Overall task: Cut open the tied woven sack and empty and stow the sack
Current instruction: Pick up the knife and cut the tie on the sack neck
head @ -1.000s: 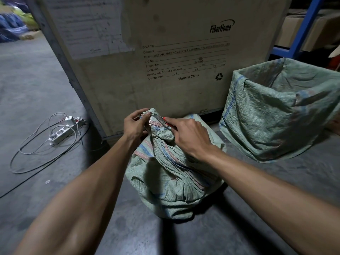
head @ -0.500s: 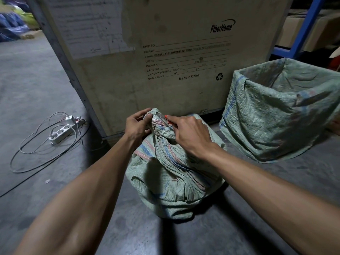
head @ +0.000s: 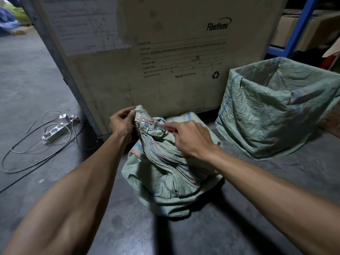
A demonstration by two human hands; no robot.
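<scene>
Tied sack: the woven sack [head: 165,173] stood on the concrete floor [head: 36,85], just in front of the big crate, bulging at the base and narrowing upward.
Long axis: upright, leaning slightly left, with the bunched neck [head: 145,120] pointing up and away toward the crate.
Neck: twisted tight and wrapped with what looked like shiny tape; the binding was not yet cut through.
Left hand: the left hand [head: 122,124] gripped the top of the neck, fingers curled round the bunched fabric.
Right hand: the right hand [head: 191,138] pinched a small cutter [head: 162,125] with a red tip, its end right at the neck's right side; the blade itself was too small to make out.
Edges and room: the crate [head: 165,52] closed off the space directly behind the sack; open floor lay to the left and toward the camera.
Second sack: an open woven sack [head: 276,111] stood near on the right, mouth upward, rim folded over; its contents could not be seen.
Far left: a power strip [head: 58,127] with looped cables lay on the floor, well apart from the sack.
Far right: a blue shelf post [head: 298,28] rose behind the open sack.
</scene>
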